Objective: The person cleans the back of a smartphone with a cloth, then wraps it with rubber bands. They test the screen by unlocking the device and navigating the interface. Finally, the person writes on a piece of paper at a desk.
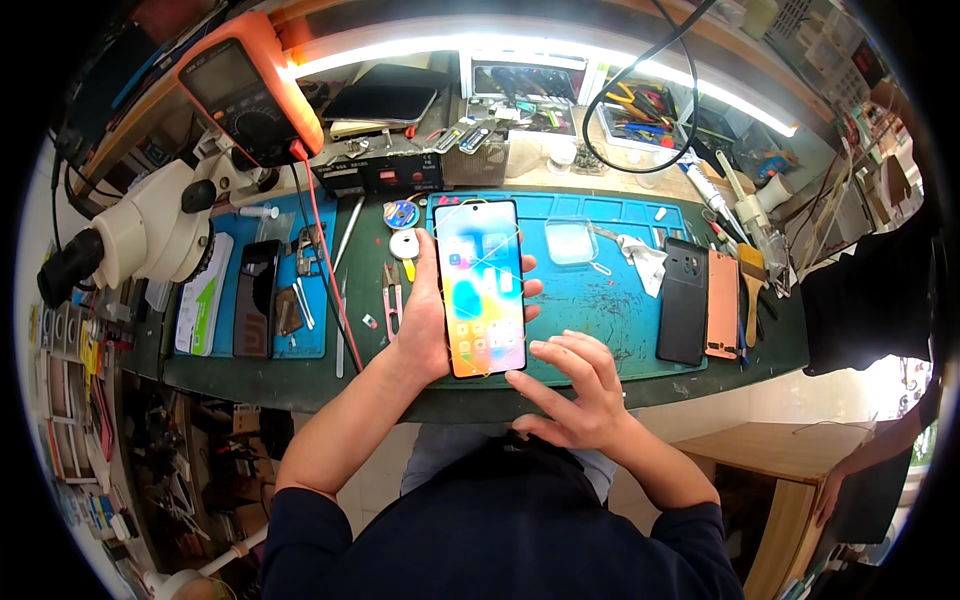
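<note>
A smartphone (484,290) with its screen lit in bright colours stands upright over the blue work mat (600,345). My left hand (425,325) is wrapped round it, the thumb along its left edge and fingertips showing past the right edge. Thin yellowish bands seem to run round the phone and across its screen. My right hand (575,395) is open near the phone's lower right corner, fingers spread. Its index fingertip is close to that corner; whether it touches, I cannot tell.
Left are a microscope (145,225), an orange multimeter (250,90) and a dark phone (257,298). A black phone back (683,300), a copper-coloured panel (722,303) and a brush (752,285) lie right. A clear dish (570,241) sits behind. Another person's arm (880,445) shows at far right.
</note>
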{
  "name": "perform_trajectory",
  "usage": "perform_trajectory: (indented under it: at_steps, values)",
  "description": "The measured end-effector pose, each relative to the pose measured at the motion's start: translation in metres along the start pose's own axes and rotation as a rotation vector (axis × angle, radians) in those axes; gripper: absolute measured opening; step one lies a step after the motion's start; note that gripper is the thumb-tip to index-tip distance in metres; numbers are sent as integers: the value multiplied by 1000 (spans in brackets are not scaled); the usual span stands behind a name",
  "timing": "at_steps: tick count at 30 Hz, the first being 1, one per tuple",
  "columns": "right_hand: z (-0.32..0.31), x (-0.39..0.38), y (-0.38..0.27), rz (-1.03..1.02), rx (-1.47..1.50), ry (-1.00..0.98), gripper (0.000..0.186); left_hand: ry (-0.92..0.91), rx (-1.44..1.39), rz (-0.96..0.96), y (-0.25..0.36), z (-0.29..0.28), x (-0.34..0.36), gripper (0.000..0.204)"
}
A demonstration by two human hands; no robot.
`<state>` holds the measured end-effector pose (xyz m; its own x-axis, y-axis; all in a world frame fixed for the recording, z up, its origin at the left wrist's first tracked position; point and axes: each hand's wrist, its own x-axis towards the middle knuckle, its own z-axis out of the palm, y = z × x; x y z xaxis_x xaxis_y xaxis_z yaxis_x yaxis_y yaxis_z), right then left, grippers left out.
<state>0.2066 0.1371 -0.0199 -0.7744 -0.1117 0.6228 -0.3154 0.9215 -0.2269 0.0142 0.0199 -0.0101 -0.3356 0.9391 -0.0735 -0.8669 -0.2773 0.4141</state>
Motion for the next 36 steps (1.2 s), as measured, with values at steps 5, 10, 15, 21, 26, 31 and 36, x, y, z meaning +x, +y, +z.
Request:
perform_trajectory:
  at_steps: [5, 10, 15, 21, 26, 31, 36]
  values:
    - [-1, 7, -3, -20, 2, -75, 53, -6, -10, -9, -1, -1, 1, 92]
    - [-2, 11, -5, -8, -24, -81, 53, -11, -17, -10, -1, -1, 0, 92]
    - [0, 0, -3, -66, 23, 103, 37, -8, -9, -4, 0, -1, 0, 91]
    - [5, -6, 0, 74, 31, 94, 11, 1, -25, 21, 0, -1, 0, 90]
    - [11, 7, -1, 212, 16, 225, 25, 21, -30, 36, 0, -1, -1, 88]
    - [14, -2, -5, 264, -38, 273, 34, 48, -38, 35, -1, 5, -2, 87]
    - [9, -3, -36, 657, 448, 209, 85, 0, 80, 148, -20, 18, -8, 88]
